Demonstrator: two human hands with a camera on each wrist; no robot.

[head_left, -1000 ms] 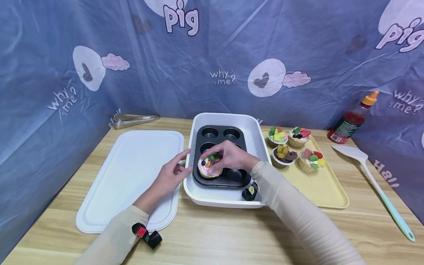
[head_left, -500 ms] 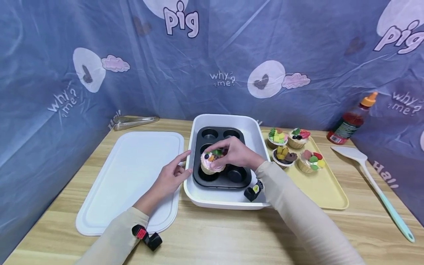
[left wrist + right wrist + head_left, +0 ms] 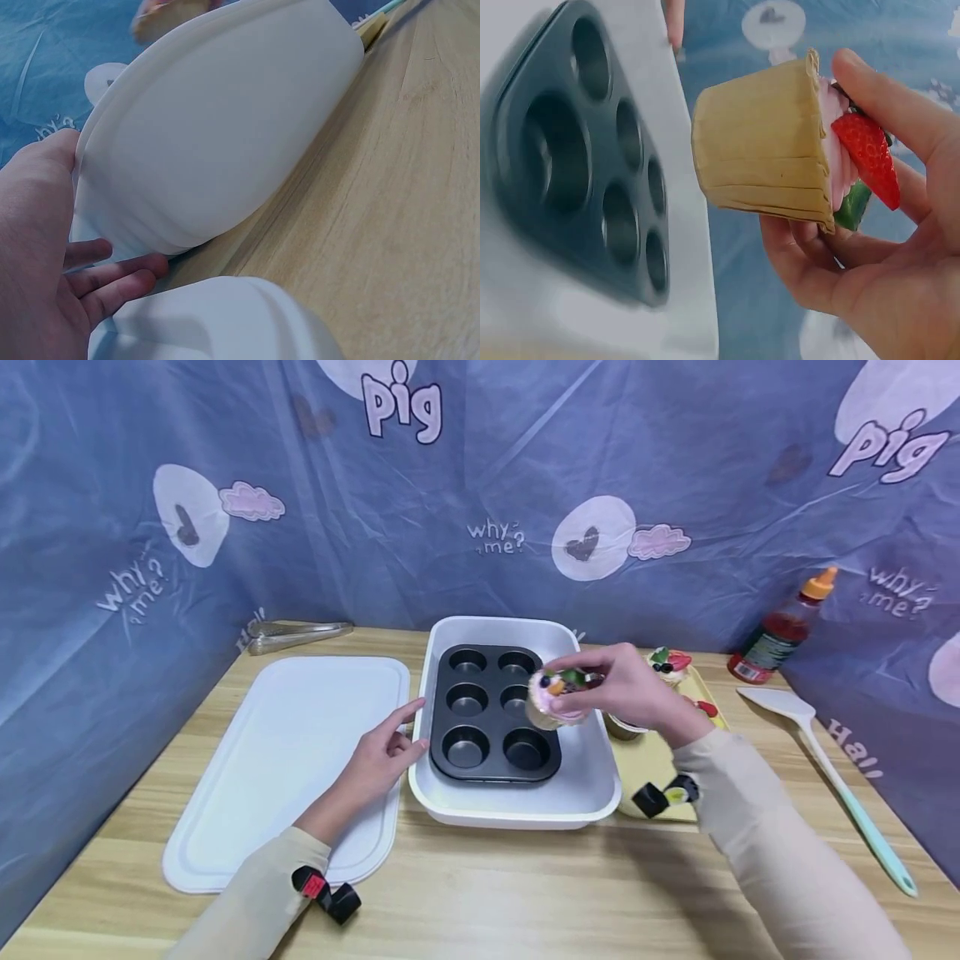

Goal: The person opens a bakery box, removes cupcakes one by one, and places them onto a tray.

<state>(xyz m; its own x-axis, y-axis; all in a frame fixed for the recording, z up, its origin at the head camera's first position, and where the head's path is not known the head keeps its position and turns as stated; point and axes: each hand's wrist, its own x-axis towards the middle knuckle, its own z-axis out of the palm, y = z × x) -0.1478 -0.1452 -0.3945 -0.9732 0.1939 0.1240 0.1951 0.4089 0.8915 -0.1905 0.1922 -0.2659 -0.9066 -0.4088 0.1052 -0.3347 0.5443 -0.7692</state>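
My right hand holds a cupcake with pink frosting and fruit on top, between thumb and fingers, over the right part of the white bin. The right wrist view shows its tan paper cup and a strawberry. Inside the bin lies a black muffin pan, its cups bare. On the left, my left hand touches the bin's rim with its fingertips. The left wrist view shows this hand against the bin's outer wall, lower fingers loosely extended.
A yellow tray with cupcakes, partly hidden by my right arm, sits right of the bin. Beyond it are a sauce bottle and a white-and-mint spatula. At left lie a white board and metal tongs.
My right hand has lifted the pink cupcake out of the pan's front-left cup and carried it right, toward the yellow tray. My left hand stays at the bin's rim.
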